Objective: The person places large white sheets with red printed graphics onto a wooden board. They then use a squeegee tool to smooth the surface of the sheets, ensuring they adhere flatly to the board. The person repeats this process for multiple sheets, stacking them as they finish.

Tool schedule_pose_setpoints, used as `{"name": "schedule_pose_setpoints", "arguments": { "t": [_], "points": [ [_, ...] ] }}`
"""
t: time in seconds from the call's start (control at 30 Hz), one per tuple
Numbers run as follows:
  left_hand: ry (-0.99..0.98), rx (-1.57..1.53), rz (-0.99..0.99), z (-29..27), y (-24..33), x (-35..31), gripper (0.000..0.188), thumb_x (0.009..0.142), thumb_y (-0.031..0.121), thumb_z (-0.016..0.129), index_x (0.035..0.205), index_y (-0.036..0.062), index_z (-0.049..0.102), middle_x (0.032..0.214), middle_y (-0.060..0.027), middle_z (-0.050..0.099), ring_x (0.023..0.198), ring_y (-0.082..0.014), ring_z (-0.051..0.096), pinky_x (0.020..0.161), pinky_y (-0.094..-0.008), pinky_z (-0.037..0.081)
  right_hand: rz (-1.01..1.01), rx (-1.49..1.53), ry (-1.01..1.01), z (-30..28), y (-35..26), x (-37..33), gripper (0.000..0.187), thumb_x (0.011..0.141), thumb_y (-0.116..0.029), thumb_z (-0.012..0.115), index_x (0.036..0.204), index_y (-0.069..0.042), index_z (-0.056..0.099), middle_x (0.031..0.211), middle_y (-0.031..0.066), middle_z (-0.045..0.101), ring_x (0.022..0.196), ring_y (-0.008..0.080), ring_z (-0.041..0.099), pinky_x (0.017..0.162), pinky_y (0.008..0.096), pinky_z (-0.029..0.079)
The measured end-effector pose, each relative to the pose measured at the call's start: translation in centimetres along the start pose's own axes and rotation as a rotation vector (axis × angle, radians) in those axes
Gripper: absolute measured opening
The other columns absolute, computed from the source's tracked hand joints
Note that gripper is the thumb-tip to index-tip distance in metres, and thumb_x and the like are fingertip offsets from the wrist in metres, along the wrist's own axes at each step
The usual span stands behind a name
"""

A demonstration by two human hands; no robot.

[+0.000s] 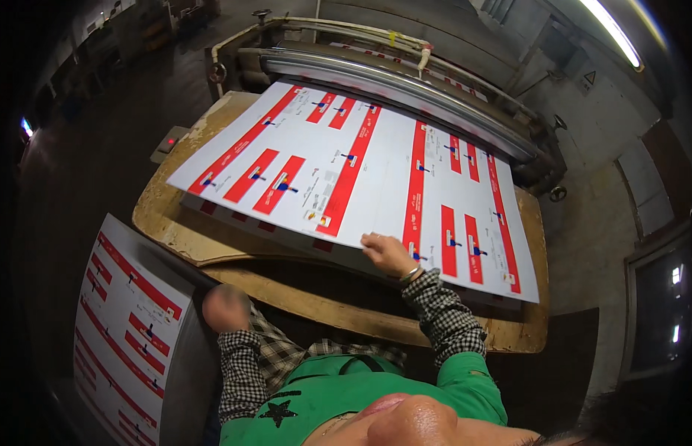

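A large white printed sheet with red bands and small blue marks lies tilted over a worn wooden table, its far edge at the metal rollers. My right hand pinches the sheet's near edge around the middle, fingers closed on it. Part of a second printed sheet shows beneath. At the table's left front corner is my left hand, blurred, beside a bent printed sheet at the lower left. Its fingers cannot be made out.
The roller machine spans the far side, with pipes and handwheels around it. The wooden table has a curved cut-out in its near edge. A small box with a red light sits left of the table. A window is at the right.
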State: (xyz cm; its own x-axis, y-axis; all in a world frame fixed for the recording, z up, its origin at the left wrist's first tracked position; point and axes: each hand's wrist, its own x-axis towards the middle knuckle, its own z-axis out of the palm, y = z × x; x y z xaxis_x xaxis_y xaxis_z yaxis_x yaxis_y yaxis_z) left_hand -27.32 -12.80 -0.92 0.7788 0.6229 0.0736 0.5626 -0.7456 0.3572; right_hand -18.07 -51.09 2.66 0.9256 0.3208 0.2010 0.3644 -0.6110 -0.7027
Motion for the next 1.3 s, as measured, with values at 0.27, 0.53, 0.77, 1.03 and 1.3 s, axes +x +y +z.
{"name": "schedule_pose_setpoints", "arguments": {
  "t": [0.27, 0.53, 0.77, 1.03, 1.3],
  "points": [
    [0.006, 0.008, -0.020, -0.3, 0.4, 0.0, 0.029, 0.086, 0.026, 0.059, 0.105, 0.0048, 0.063, 0.124, -0.0067, 0.054, 0.122, -0.0238, 0.042, 0.107, -0.0428, 0.027, 0.102, -0.112, -0.148, 4.3, 4.7, -1.4, 0.022, 0.079, -0.023, 0.063, 0.092, -0.005, 0.060, 0.091, 0.0159, 0.063, 0.094, 0.0347, 0.058, 0.079, 0.0416, 0.047],
    [-0.015, -0.046, 0.024, -1.0, 2.2, 0.0, 0.027, 0.086, 0.025, 0.059, 0.103, 0.0045, 0.063, 0.123, -0.0073, 0.055, 0.122, -0.0242, 0.041, 0.107, -0.0429, 0.027, 0.441, -0.242, 0.179, 3.7, 10.5, 4.1, 0.047, 0.074, -0.035, 0.070, 0.106, 0.000, 0.063, 0.112, 0.0216, 0.060, 0.108, 0.0336, 0.055, 0.092, 0.0361, 0.045],
    [0.072, -0.059, 0.029, -0.5, 0.1, 0.1, 0.027, 0.082, 0.022, 0.062, 0.101, 0.0025, 0.064, 0.121, -0.0091, 0.055, 0.119, -0.0263, 0.044, 0.105, -0.0426, 0.029, 0.214, -0.454, -0.351, 5.5, 3.7, -0.1, 0.090, 0.063, -0.034, 0.079, 0.136, -0.002, 0.037, 0.145, 0.0263, 0.024, 0.135, 0.0423, 0.020, 0.109, 0.0498, 0.024],
    [0.066, -0.087, 0.044, -0.5, -0.2, 0.1, 0.027, 0.082, 0.023, 0.061, 0.100, 0.0024, 0.064, 0.119, -0.0099, 0.056, 0.119, -0.0271, 0.044, 0.104, -0.0433, 0.030, 0.167, -0.477, -0.314, 5.4, 2.8, -0.3, 0.072, 0.065, -0.022, 0.077, 0.126, 0.000, 0.045, 0.136, 0.0273, 0.036, 0.129, 0.0438, 0.030, 0.107, 0.0430, 0.031],
    [0.068, -0.120, 0.039, -0.9, -0.7, 0.3, 0.027, 0.082, 0.024, 0.061, 0.099, 0.0029, 0.064, 0.120, -0.0101, 0.055, 0.120, -0.0269, 0.043, 0.105, -0.0435, 0.029, 0.123, -0.493, -0.147, 7.3, 3.2, -1.7, 0.061, 0.069, -0.016, 0.072, 0.123, -0.001, 0.048, 0.130, 0.0253, 0.043, 0.125, 0.0393, 0.037, 0.099, 0.0420, 0.037]
  ]
}}
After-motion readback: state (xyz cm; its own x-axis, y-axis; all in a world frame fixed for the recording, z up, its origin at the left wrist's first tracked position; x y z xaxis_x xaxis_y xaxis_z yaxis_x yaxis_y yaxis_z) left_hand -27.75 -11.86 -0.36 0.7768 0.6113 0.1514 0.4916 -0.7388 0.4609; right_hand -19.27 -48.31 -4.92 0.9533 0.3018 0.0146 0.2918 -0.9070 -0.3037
